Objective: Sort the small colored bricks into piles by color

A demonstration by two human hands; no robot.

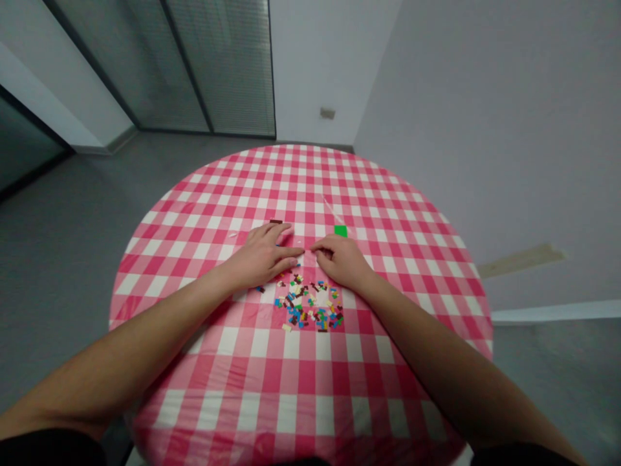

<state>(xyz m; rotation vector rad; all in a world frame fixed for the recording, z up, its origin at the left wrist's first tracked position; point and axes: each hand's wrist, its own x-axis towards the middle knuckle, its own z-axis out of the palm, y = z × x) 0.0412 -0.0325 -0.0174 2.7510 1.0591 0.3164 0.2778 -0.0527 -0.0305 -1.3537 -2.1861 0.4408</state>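
Observation:
My left hand (264,257) lies low over the checked tablecloth, its fingers spread and stretched to the right. Small coloured pieces peek out around its fingers, and a dark brown flat piece (276,221) sits just beyond them. Close to those fingertips, my right hand (343,260) is closed, thumb and fingers curled together; whatever is between them is too small to make out. A green square piece (341,230) lies just past its knuckles. Nearer to me than both hands is a loose scatter of tiny toy building bricks (303,316) in blue, brown, green, yellow and white.
The round table (301,165) wears a red-and-white checked plastic cover, wrinkled along the near side. A pale wall (504,142) rises at the right, with glass partition panels (228,71) behind to the left. Grey floor (63,259) shows on the left.

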